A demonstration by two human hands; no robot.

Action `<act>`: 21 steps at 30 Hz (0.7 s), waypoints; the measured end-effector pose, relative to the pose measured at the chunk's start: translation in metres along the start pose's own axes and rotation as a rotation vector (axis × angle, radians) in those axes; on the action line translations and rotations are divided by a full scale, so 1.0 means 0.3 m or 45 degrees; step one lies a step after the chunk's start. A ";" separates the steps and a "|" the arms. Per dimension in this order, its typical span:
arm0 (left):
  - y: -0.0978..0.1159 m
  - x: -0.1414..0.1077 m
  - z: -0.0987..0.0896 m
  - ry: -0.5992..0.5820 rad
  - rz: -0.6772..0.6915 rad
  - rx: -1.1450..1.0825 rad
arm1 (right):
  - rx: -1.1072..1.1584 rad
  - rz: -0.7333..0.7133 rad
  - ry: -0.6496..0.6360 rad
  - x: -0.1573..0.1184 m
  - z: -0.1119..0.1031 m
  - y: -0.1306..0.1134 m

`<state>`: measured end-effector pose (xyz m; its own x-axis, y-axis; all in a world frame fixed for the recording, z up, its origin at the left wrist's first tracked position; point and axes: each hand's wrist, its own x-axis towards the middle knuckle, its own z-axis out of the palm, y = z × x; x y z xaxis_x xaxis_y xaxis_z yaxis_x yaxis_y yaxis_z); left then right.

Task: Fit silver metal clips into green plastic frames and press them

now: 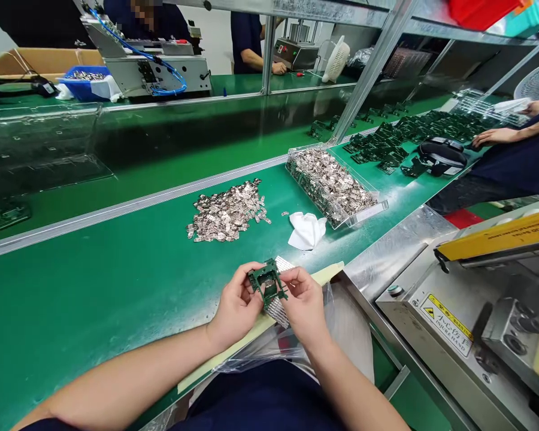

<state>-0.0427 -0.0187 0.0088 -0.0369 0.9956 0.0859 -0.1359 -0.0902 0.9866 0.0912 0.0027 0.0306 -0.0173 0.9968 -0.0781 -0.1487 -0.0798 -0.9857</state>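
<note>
Head view shows me both grips, left hand [236, 308] and right hand [306, 304], pinching one dark-green, open rectangular plastic frame [266, 278] at six o'clock, apparently mid-handling, while many small silvery metal pieces [227, 214] lie loose, seemingly unused, towards eleven on the green desk [117, 287].

From my end I count one left hand [236, 308], one right hand [306, 302], one green frame [265, 270], one heap of metal pieces [227, 212], one clear tray [369, 211], one white cloth [307, 231] beside that tray, two fans [336, 60], one blue bin [87, 90] and three other people [512, 161].
</note>
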 end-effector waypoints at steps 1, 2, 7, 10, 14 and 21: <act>0.005 -0.006 0.002 -0.012 0.000 -0.005 | 0.002 0.002 -0.008 -0.008 -0.004 -0.005; 0.009 -0.011 0.004 -0.025 0.002 -0.005 | 0.007 0.005 -0.021 -0.018 -0.008 -0.009; 0.020 -0.035 0.017 -0.089 0.018 0.043 | 0.087 -0.055 -0.018 -0.068 -0.034 -0.013; 0.018 -0.053 0.029 -0.127 0.005 0.068 | 0.139 -0.072 0.029 -0.092 -0.044 -0.008; 0.012 -0.083 0.046 -0.148 0.003 0.108 | 0.195 -0.057 0.053 -0.122 -0.053 -0.003; 0.014 -0.062 0.074 -0.276 -0.010 0.165 | 0.113 -0.113 0.178 -0.173 -0.153 0.011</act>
<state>-0.0206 -0.0370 0.0145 0.1790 0.9795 0.0921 -0.0067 -0.0924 0.9957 0.1369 -0.0489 0.0246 0.1366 0.9905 -0.0175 -0.2306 0.0146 -0.9729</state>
